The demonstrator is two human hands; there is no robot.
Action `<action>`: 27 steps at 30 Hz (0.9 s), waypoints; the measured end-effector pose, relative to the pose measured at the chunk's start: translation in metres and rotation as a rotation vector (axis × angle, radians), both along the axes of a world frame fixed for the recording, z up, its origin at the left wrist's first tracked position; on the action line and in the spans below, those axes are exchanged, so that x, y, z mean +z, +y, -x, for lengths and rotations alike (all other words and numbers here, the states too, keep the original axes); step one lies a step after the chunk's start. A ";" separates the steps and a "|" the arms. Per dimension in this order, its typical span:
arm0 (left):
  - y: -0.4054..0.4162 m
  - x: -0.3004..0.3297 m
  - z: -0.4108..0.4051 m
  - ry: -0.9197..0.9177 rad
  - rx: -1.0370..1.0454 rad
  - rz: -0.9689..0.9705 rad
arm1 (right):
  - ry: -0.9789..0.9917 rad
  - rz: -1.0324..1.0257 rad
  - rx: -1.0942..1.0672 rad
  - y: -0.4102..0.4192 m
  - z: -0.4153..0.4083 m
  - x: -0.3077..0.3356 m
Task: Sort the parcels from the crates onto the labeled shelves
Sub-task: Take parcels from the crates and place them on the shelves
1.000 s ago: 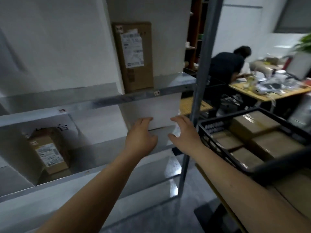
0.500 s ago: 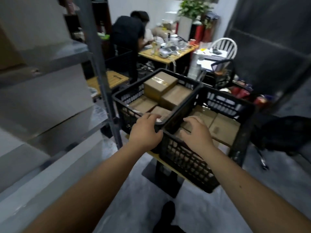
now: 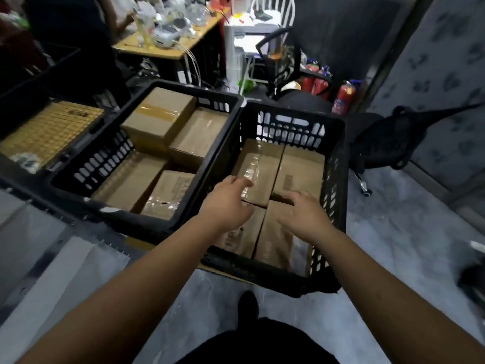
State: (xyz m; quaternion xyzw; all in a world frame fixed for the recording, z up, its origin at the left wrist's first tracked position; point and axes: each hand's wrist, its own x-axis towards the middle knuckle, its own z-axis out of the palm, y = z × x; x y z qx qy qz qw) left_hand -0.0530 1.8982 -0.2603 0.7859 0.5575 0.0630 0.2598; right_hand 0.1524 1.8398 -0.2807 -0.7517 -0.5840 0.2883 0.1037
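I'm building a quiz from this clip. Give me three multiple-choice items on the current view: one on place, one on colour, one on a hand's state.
1. Where are both hands?
A. over the right crate
B. over the left crate
C. on a shelf

2. What colour are the crates?
A. blue
B. black
C. white

3. What does the left hand hold?
A. a parcel
B. a crate rim
C. nothing

Key: A, the left hand and right hand reach over the right crate, not the left crate; B, both walls are black; C, its fingers only reach a parcel.
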 end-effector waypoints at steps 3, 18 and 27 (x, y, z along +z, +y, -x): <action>0.017 -0.019 -0.017 0.123 -0.071 0.179 | -0.075 0.166 0.014 0.006 -0.005 -0.016; 0.036 -0.066 -0.053 0.173 -0.272 0.559 | 0.042 0.293 -0.337 -0.014 0.017 -0.055; 0.029 -0.074 -0.054 -0.038 -0.202 0.718 | 0.153 0.164 -0.663 -0.015 0.018 -0.040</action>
